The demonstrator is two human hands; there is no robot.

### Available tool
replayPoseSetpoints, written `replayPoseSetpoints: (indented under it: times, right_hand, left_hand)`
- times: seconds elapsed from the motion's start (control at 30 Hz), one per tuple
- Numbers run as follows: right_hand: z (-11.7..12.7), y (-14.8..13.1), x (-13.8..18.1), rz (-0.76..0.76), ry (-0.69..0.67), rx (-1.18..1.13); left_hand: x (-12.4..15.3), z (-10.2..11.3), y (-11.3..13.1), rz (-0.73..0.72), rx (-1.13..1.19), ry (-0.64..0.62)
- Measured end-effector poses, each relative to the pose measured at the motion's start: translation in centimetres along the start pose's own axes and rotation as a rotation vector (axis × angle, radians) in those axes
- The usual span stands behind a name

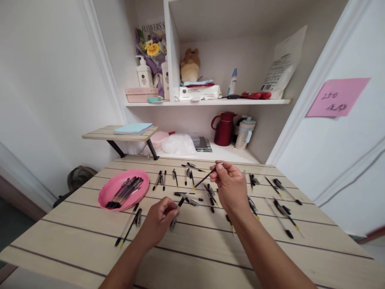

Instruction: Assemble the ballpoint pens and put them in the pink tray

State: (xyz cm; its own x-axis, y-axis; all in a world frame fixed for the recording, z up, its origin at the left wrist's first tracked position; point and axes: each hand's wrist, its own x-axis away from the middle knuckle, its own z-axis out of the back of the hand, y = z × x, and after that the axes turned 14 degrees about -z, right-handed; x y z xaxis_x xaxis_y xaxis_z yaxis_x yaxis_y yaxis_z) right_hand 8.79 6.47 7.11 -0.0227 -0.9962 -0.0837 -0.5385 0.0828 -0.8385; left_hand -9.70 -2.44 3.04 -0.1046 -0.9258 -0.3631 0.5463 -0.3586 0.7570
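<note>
My right hand (230,185) is raised over the middle of the wooden table (192,249), its fingertips pinched on a thin pen refill (204,177) that slants down to the left. My left hand (159,220) rests low on the table, fingers curled around a black pen part (180,202). Several loose pens and pen parts (279,208) lie scattered over the planks around both hands. A pink plate (110,192) at the left holds several assembled black pens (124,192).
Behind the table a white shelf unit carries a red jug (224,128), a white jug (245,133), bottles, a plush toy and flowers. A small wooden riser (120,134) holds a blue notebook. A pink note (337,97) sticks on the right door.
</note>
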Motion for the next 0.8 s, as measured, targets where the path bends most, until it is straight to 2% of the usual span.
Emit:
replayPoseSetpoints:
  times: [0.27, 0.47, 0.8]
  right_hand:
    - [-0.1, 0.3, 0.3, -0.007, -0.053, 0.004]
    - [0.0, 0.2, 0.1, -0.013, -0.032, 0.021]
    - [0.1, 0.0, 0.1, 0.009, -0.028, 0.070]
  left_hand:
    - [0.4, -0.2, 0.5, -0.052, -0.026, 0.030]
    - [0.5, -0.1, 1.1, -0.053, -0.052, 0.020]
    - [0.7, -0.2, 0.8, -0.039, -0.041, 0.017]
